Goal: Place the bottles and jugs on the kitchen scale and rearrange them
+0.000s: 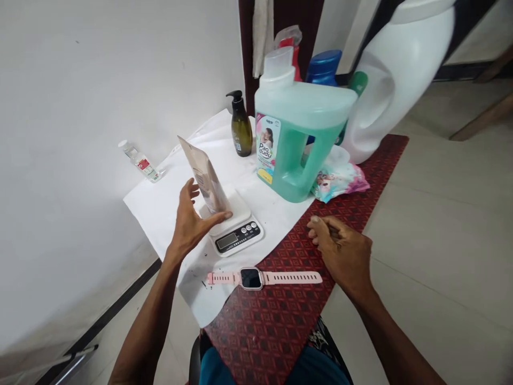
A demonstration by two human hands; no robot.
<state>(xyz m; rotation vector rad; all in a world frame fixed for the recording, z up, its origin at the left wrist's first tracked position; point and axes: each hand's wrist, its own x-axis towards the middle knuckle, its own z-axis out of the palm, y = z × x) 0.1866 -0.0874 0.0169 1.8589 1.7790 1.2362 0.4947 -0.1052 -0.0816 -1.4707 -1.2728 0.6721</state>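
Note:
A brown stand-up pouch (pixel 206 176) stands, leaning a little, on the platform of a white kitchen scale (pixel 234 235). My left hand (pixel 190 216) is beside the pouch with thumb and fingers spread. Its thumb reaches along the front of the platform and its fingers are at the pouch's left side, not closed on it. Loosely curled, my right hand (pixel 347 251) hovers over the table's right edge, thumb against the fingers, and nothing shows in it. A pink smartwatch (pixel 251 278) lies flat with its strap stretched out, in front of the scale. The scale's display looks dark.
Behind the scale stand a dark pump bottle (pixel 241 131), a green detergent jug (pixel 296 112), a large white jug (pixel 396 80) and a blue-capped bottle (pixel 324 67). A crumpled wipes pack (pixel 340 182) lies beside them. A small clear bottle (pixel 142 163) is by the wall. White cloth (pixel 160 198) partly covers the red table (pixel 272 326).

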